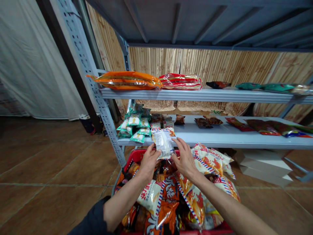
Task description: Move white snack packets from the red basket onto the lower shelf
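Between my two hands is a white snack bag [164, 144] with a striped red-and-blue edge, its printed back turned up. My left hand [149, 160] grips its left side, and my right hand [184, 156] holds its lower right side. The bag is over the far rim of a red basket [138, 154], in front of the lower shelf. Below my forearms the basket is heaped with white striped snack bags [152, 195] and orange-and-black snack bags [168, 213]. Just behind the held bag, small brown and white packets [168, 124] sit on the shelf.
Green-and-white packets [135, 120] are piled at the left of the lower shelf [186, 138], beside the perforated post [97, 101]. Orange packages [129, 80] and red packages [181, 81] lie on the upper shelf [195, 94]. White boxes [264, 164] stand under the shelf at right.
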A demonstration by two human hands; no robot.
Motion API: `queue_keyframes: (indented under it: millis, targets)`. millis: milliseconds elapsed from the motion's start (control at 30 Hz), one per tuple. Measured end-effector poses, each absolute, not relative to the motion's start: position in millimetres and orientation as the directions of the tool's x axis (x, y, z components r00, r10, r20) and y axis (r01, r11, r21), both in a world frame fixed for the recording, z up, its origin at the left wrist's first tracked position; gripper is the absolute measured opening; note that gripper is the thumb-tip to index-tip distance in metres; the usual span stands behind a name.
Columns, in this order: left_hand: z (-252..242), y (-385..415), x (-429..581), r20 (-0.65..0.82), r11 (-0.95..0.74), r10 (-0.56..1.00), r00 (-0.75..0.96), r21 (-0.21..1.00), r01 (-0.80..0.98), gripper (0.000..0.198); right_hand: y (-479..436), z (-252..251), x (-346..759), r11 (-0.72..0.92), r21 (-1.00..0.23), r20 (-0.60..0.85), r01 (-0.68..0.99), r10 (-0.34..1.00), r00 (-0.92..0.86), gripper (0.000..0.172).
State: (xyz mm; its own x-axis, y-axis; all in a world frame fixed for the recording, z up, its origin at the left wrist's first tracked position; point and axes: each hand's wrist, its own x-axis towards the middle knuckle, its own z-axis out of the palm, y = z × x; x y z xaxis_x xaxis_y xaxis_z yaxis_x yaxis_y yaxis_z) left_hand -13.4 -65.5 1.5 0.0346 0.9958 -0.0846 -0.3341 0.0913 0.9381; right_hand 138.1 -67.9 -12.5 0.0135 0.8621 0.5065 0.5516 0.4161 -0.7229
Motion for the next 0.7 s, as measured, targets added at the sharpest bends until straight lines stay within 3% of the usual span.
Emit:
queue_keyframes:
  millis: [33,100,233,400,567,700]
  targets:
    - [2,-66,-12,-0.087,0.086,0.996,0.014,0.937,-0.339,0.056,-69,-11,137,0.463,-0.647,0.548,0.606,0.835,-0.054,0.049]
    - [6,-67,-11,-0.081,0.077,0.997,0.005,0.933,-0.351,0.058,-70,-7,134,0.493,-0.607,0.520,0.624,0.839,-0.158,0.050]
    - [13,-69,-9,-0.025,0.053,0.996,0.087,0.937,-0.345,0.053,-72,-1,128,0.392,-0.752,0.404,0.529,0.909,-0.099,0.075]
    - [15,-67,-8,0.071,-0.023,0.983,0.166,0.962,-0.273,0.044,-66,0,128,0.307,-0.938,0.302,0.161,0.952,-0.059,0.094]
    - [20,-67,-1,0.056,-0.001,0.963,0.264,0.978,-0.207,0.040,-56,-3,133,0.121,-0.983,0.100,-0.137,0.984,0.149,0.064]
    - [21,-58,1,0.028,-0.004,0.980,0.197,0.992,-0.123,0.038,-50,6,147,-0.068,-0.914,-0.107,-0.400,0.991,0.076,0.033]
